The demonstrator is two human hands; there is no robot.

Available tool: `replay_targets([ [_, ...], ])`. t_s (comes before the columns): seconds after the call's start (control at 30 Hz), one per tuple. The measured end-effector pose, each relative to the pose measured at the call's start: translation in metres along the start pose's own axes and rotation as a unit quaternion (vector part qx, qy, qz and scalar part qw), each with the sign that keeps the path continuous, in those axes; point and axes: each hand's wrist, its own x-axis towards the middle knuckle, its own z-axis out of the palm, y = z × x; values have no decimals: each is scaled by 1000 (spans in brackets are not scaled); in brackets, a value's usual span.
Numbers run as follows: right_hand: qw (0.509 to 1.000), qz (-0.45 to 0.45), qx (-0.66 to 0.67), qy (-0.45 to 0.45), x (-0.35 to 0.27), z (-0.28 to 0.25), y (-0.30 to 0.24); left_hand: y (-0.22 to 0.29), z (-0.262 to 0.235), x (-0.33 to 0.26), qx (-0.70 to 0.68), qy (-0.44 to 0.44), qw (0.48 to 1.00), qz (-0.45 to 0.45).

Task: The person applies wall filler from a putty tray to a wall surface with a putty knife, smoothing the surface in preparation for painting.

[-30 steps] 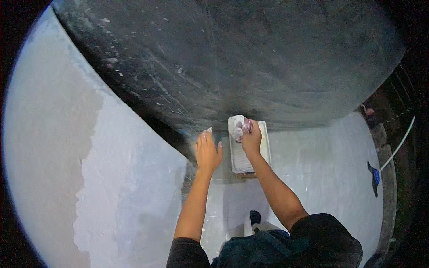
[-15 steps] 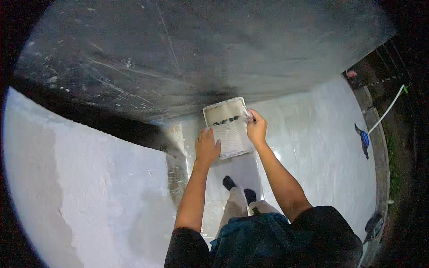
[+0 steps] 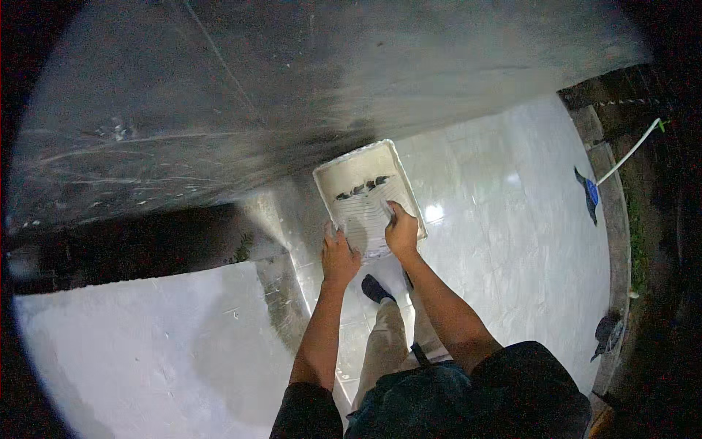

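A cream-white paint tray [image 3: 349, 167] with a ribbed slope and a row of dark marks across its middle is out in front of my body. My left hand [image 3: 340, 257] holds its near left side, thumb over the ribbed part and fingers at the rim. Over the near right part of the ribs, my right hand [image 3: 401, 233] is closed in a pinch. A small pale bit shows at its fingertips, too unclear to name.
A large dark grey scuffed surface [image 3: 219, 95] fills the far side. Pale floor [image 3: 504, 241] spreads right, toward a kerb with a white stick and a blue-and-black thing [image 3: 591, 192]. A pale ledge [image 3: 124, 344] lies left beside a dark gap. My foot [image 3: 376, 288] is below the tray.
My right hand has moved from the tray's right rim inward over the ribbed slope. The tray looks more tilted toward the view, and the view has turned. My left hand stays at the left side.
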Motion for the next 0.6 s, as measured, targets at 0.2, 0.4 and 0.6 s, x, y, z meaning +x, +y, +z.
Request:
replay_targets([
  [0.2, 996, -81, -28, 17, 62, 47, 60, -15, 69, 29, -47, -51, 995, -73],
  [0.4, 933, -263, -226, -92, 95, 78, 107, -28, 121, 28, -43, -45, 990, -130],
  [0.6, 887, -272, -341, -149, 113, 78, 159, -18, 146, 36, -80, -2, 981, -177],
])
